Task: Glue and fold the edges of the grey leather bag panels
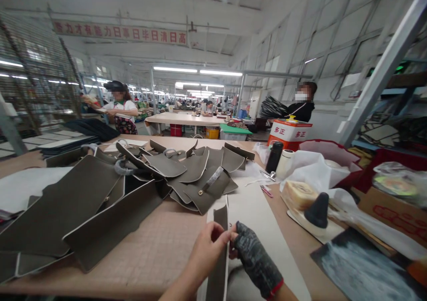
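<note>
My bare left hand (207,247) pinches the pale edge of a long grey-brown leather panel (217,278), thumb and forefinger together. On the other side of that edge is my right hand (253,256), in a dark fingerless glove with a red cuff. Its fingers are bent and meet the left fingertips at the edge; some are hidden behind the panel. White sheet material (263,221) lies beneath. Just beyond, a leather bag piece (200,194) with a wrapped strap and a gold-coloured buckle rests on a heap of similar pieces.
Large leather panels (76,203) spread across the left of the brown-covered table (150,247). At right stand a black bottle (274,157), a dark cone (317,209), a yellowish block (301,194) and a red-and-white can (289,132). Two co-workers stand farther off, left and right.
</note>
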{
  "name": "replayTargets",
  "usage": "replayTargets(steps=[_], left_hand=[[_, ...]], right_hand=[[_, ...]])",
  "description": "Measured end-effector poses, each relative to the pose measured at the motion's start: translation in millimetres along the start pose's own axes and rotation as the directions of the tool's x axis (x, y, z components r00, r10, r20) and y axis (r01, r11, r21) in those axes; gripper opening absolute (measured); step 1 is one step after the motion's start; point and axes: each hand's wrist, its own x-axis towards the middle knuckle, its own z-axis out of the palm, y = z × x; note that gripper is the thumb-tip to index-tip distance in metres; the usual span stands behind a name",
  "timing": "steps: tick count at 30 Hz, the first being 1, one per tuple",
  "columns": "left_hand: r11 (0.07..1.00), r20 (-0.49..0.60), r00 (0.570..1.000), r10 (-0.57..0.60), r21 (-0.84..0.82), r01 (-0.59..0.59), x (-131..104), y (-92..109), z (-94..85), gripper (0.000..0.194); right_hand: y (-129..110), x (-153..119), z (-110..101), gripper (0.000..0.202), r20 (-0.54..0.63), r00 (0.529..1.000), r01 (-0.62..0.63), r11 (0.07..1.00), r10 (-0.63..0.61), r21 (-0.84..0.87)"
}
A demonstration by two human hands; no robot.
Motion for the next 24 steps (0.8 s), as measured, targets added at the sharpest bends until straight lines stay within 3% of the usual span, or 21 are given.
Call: replayTargets(steps=[4,8,11,15,18,20,22,24], left_hand=[[0.959,0.116,0.971,-0.207,-0.171,0.225,4.9,8.5,12.2,0.043],[0.939,0.196,0.955,-0.224,-0.221,0.265,7.4,4.0,10.0,0.038],[0.962,0.109,0.981,-0.164,-0.201,0.183,8.2,-3.5,2.3,0.031],[0.981,-0.112,0.99,-0.086,-0.183,0.064,6.9,-7.2,-15.2,0.029],[0.989,-0.154,0.988,-0.031,-0.146,0.009,3.2,-1.1,-20.4,0.03],[0.997,-0.167,0.985,0.031,-0.068,-0.043,2.0,5.1,-17.0,0.03],[0.997,-0.209,0.975,0.082,0.011,-0.081,3.9,10.1,-11.5,0.029],[0.996,-0.253,0.963,0.09,0.039,-0.083,8.9,12.1,-7.4,0.028]], right_hand=[[3.8,4.4,3.9,0.035,-0.037,0.999,-0.005,0.992,0.001,-0.126],[-0.8,-0.7,5.1,0.032,0.007,1.0,0.003,0.988,-0.002,-0.152],[-3.9,-3.9,0.0,0.026,0.025,1.0,0.008,0.991,-0.005,-0.135],[-3.3,4.4,-21.1,0.022,-0.084,0.996,-0.003,0.983,-0.013,-0.185],[-2.9,15.3,-30.1,0.024,-0.131,0.991,-0.032,0.976,0.004,-0.215],[-3.8,18.3,-24.0,0.026,-0.125,0.992,-0.03,0.972,0.001,-0.232],[-4.4,15.5,-10.0,0.031,-0.151,0.984,0.047,0.958,-0.093,-0.284],[-3.9,8.2,5.3,0.04,-0.189,0.933,0.213,0.893,-0.307,-0.397]])
